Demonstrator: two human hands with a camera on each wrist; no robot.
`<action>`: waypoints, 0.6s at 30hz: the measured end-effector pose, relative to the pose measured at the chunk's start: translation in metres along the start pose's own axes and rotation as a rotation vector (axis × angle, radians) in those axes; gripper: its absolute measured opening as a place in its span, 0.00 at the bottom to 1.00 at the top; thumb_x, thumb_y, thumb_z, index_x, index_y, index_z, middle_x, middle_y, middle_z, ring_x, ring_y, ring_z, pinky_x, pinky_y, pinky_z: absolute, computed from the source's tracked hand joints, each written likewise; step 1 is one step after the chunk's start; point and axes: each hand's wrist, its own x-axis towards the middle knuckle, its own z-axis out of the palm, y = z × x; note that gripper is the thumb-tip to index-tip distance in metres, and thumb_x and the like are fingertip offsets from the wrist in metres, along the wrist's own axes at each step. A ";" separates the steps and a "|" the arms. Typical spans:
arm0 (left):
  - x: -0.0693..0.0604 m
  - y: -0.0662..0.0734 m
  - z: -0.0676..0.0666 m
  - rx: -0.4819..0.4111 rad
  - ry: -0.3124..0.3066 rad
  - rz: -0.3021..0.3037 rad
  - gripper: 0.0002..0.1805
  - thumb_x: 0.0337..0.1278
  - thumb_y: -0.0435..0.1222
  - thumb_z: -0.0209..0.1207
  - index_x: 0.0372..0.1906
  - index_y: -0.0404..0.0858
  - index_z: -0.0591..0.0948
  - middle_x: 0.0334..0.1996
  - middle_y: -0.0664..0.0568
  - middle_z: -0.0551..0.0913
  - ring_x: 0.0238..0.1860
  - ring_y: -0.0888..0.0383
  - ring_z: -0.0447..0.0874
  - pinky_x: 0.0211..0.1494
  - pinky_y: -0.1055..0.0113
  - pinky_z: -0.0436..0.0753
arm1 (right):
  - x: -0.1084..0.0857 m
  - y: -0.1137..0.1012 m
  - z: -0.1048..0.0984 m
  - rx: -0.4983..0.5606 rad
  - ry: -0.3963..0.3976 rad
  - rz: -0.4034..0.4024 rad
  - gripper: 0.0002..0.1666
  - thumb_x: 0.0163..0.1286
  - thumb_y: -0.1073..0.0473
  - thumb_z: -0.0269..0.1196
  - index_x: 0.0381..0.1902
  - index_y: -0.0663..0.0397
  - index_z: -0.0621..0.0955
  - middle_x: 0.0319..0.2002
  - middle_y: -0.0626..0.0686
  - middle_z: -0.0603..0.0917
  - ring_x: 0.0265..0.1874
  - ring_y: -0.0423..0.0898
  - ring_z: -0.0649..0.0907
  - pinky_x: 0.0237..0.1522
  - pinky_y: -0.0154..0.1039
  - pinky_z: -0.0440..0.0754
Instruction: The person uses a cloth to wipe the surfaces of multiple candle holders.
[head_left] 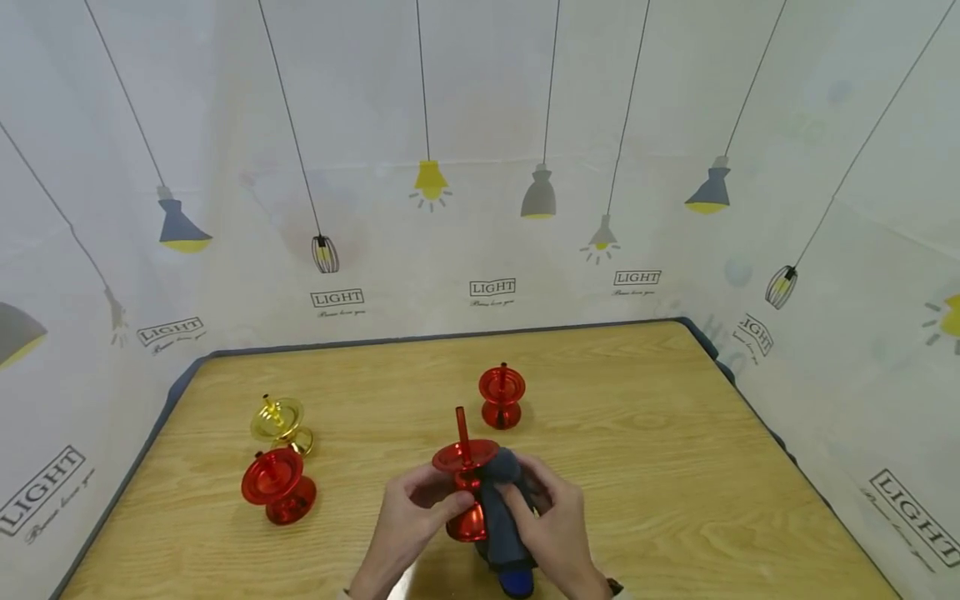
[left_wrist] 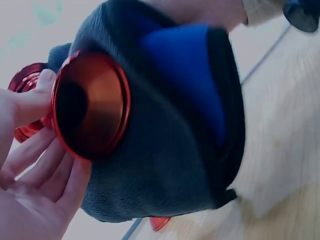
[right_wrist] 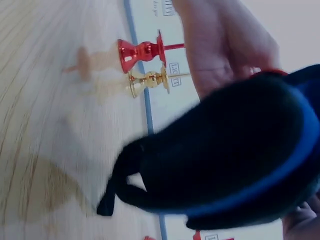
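In the head view my left hand (head_left: pixel 405 517) grips a shiny red candle holder (head_left: pixel 467 527) by its stem, thumb in front. The holder has a wide dish, a flared foot and a thin spike on top, and it leans slightly. My right hand (head_left: pixel 558 521) pinches a dark grey-blue cloth (head_left: pixel 506 529) against the holder's right side. Seen from the left wrist, the hollow foot (left_wrist: pixel 107 112) faces the camera, with the cloth (left_wrist: pixel 150 172) behind it and its bright blue underside folded out. The cloth (right_wrist: pixel 220 150) covers most of the holder in the right wrist view.
Another red candle holder (head_left: pixel 502 400) stands upright behind my hands. To the left, a gold candle holder (head_left: pixel 279 421) and one more red candle holder (head_left: pixel 288 496) stand close together. The wooden table (head_left: pixel 712 467) meets a lamp-printed sheet (head_left: pixel 480 242) at its back and sides.
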 end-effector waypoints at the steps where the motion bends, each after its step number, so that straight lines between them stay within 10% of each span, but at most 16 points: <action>1: 0.000 0.000 -0.002 0.012 -0.038 0.016 0.17 0.60 0.33 0.69 0.54 0.33 0.85 0.47 0.40 0.88 0.45 0.59 0.88 0.52 0.66 0.85 | 0.001 0.000 -0.001 0.006 -0.014 0.032 0.17 0.65 0.71 0.68 0.51 0.56 0.85 0.46 0.56 0.89 0.44 0.42 0.89 0.44 0.35 0.87; 9: 0.008 -0.003 0.006 0.092 -0.150 0.065 0.21 0.63 0.34 0.67 0.59 0.33 0.81 0.53 0.39 0.86 0.49 0.60 0.88 0.55 0.67 0.83 | 0.006 0.007 -0.017 -0.154 -0.057 0.158 0.15 0.68 0.69 0.66 0.51 0.55 0.85 0.45 0.56 0.90 0.42 0.44 0.89 0.41 0.33 0.87; 18: 0.026 -0.007 0.032 0.016 -0.031 -0.018 0.26 0.54 0.30 0.72 0.60 0.38 0.81 0.54 0.43 0.86 0.49 0.58 0.87 0.58 0.68 0.82 | 0.013 0.010 -0.053 -0.189 0.124 0.215 0.14 0.72 0.66 0.64 0.54 0.63 0.82 0.49 0.64 0.87 0.42 0.52 0.90 0.38 0.33 0.87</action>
